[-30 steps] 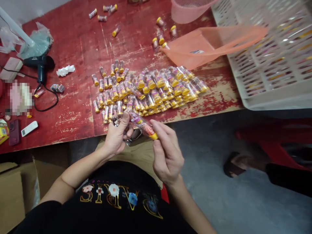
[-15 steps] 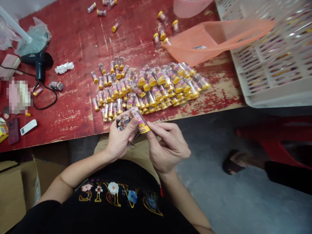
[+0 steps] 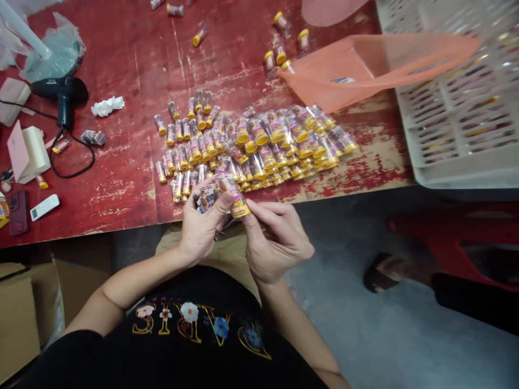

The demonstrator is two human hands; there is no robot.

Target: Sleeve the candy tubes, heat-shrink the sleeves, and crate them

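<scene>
Held tube (image 3: 240, 205): it is lying slantwise between the 2 hands, near the centre of the frame, and is overlapping the front edge of the bench (image 3: 121, 194) in this view. Its yellow end is pointing to the lower right; pink and purple print is showing on its side.

Left hand (image 3: 203, 227): the grip is pinching the held tube, the thumb crossing its side. The same hand is also holding dark printed pieces (image 3: 205, 199) just left of the tube; their exact kind is not clear.

Right hand (image 3: 279, 237): the grip is pinching the held tube at its yellow end, thumb and index finger touching it; the other fingers are lying bent.

Surroundings: a pile of tubes (image 3: 271, 138) is lying directly above the hands in the frame, close-packed to the right, looser to the left, yellow ends mostly facing down the frame. 5 loose tubes (image 3: 279, 51) are lying at upper centre, beside an orange translucent piece (image 3: 328, 75). A white crate (image 3: 466, 175) is standing at upper right, with tubes showing through its slots. A hair dryer (image 3: 60, 92) is lying at upper left, crumpled white paper (image 3: 107, 106) resting near it. A phone (image 3: 19, 213) and a white remote (image 3: 44, 207) are lying at the left edge.
</scene>
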